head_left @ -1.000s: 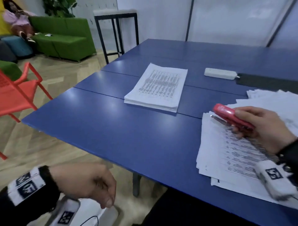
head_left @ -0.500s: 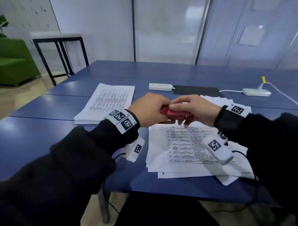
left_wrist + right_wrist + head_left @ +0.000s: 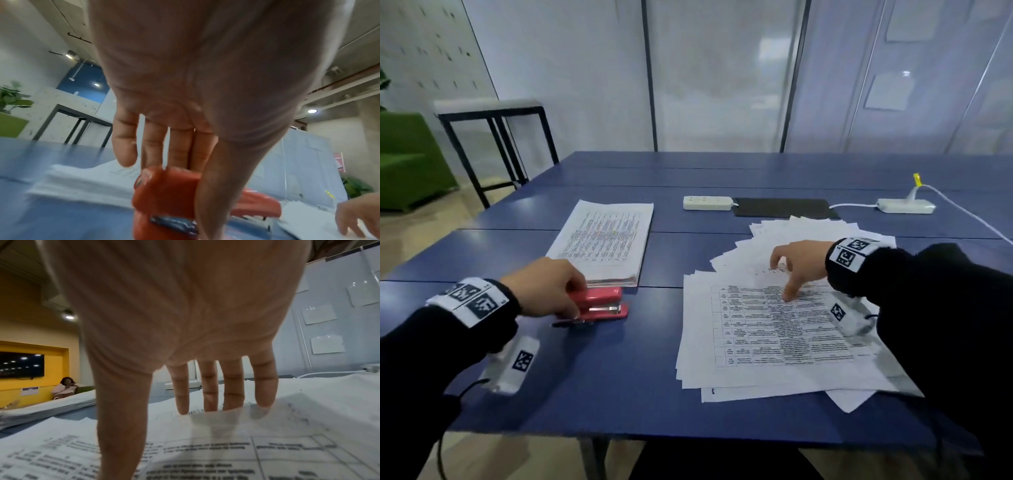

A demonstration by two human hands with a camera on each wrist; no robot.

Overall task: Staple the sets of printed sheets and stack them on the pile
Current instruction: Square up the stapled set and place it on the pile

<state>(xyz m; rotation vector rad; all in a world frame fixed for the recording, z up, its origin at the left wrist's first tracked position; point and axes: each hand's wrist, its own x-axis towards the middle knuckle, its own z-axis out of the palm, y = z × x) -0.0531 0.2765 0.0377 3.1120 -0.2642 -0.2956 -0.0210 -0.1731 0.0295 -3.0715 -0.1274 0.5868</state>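
Head view: my left hand (image 3: 544,287) now holds the red stapler (image 3: 599,303) down on the desk (image 3: 592,383), just in front of the stacked pile (image 3: 604,243) toward the left edge; half a second ago both hands held it above the sheets. My right hand (image 3: 799,265) has let go, fingers spread wide on the loose printed sheets (image 3: 774,335) by the near right corner.

Left wrist: thumb and fingers (image 3: 180,146) pinch the stapler (image 3: 164,198).

Right wrist: straight fingertips (image 3: 209,395) touch the sheets (image 3: 205,459).
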